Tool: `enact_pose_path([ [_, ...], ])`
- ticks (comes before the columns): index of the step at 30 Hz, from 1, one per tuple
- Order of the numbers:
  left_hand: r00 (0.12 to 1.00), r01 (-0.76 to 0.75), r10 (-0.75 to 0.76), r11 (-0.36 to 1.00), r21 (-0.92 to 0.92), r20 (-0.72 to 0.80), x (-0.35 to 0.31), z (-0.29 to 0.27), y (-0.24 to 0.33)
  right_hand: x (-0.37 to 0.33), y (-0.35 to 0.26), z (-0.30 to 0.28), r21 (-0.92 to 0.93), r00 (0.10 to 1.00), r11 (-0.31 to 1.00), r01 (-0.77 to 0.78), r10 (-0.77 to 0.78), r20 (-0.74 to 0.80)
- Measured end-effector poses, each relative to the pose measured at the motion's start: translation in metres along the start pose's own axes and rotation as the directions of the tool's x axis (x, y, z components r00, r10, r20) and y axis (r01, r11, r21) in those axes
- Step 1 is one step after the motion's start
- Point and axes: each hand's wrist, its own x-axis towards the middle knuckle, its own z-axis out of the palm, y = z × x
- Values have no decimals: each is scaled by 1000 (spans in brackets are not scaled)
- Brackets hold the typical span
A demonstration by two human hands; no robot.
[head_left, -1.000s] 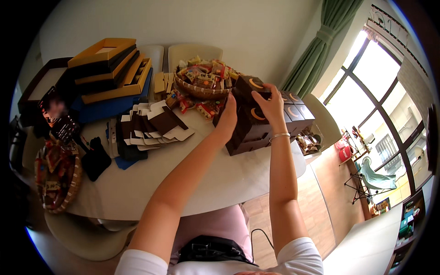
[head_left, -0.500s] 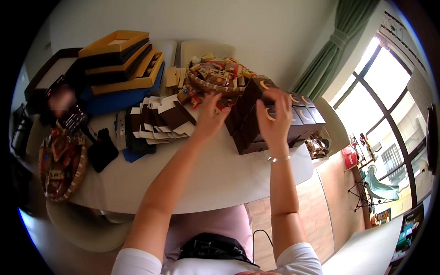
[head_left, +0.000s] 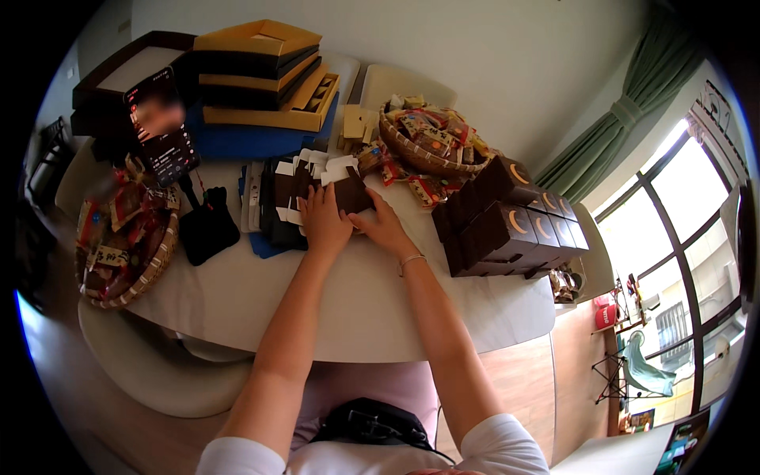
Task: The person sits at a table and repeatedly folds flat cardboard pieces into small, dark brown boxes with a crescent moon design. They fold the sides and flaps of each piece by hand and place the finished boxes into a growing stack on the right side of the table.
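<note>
Both hands are at a pile of flattened brown-and-white cardboard boxes (head_left: 294,178) in the middle of the table. My left hand (head_left: 324,222) lies on the near side of the pile, fingers stretched over the cardboard. Close beside it, my right hand (head_left: 385,226) has its fingers along the right edge of a brown flat box (head_left: 352,192) and its thumb at the near edge, gripping it. The two thumbs are nearly together. To the right, closed dark brown boxes (head_left: 507,226) with gold crescents stand stacked.
Wrapped snacks fill a wicker basket (head_left: 431,154) behind and another basket (head_left: 131,245) at left. A phone (head_left: 162,127) stands on a holder with a black base (head_left: 209,229). Black-and-gold box trays (head_left: 265,79) are piled at the back left. A chair (head_left: 158,364) stands near left.
Both hands have moved left, from beside the stacked brown boxes and the snack basket to the flat box pile. My right hand has taken hold of a flat box. The view has shifted.
</note>
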Motion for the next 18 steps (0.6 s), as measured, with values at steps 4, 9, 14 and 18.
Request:
enact_pose_path([
  [4, 984, -102, 69, 974, -204, -163, -6, -15, 13, -14, -18, 1, 163, 1000, 987, 3, -6, 17],
  [9, 955, -291, 201, 787, -544, -220, -19, -35, 49, -30, -31, -16, 416, 997, 906, -72, 63, 35],
  [14, 960, -274, 238, 715, -643, -145, -21, -14, 49, -38, 0, -41, 531, 966, 825, -194, 254, -41],
  [18, 994, 78, -104, 471, -879, 32, -13, 10, 39, -50, 0, -42, 827, 955, 555, -94, 284, -81],
])
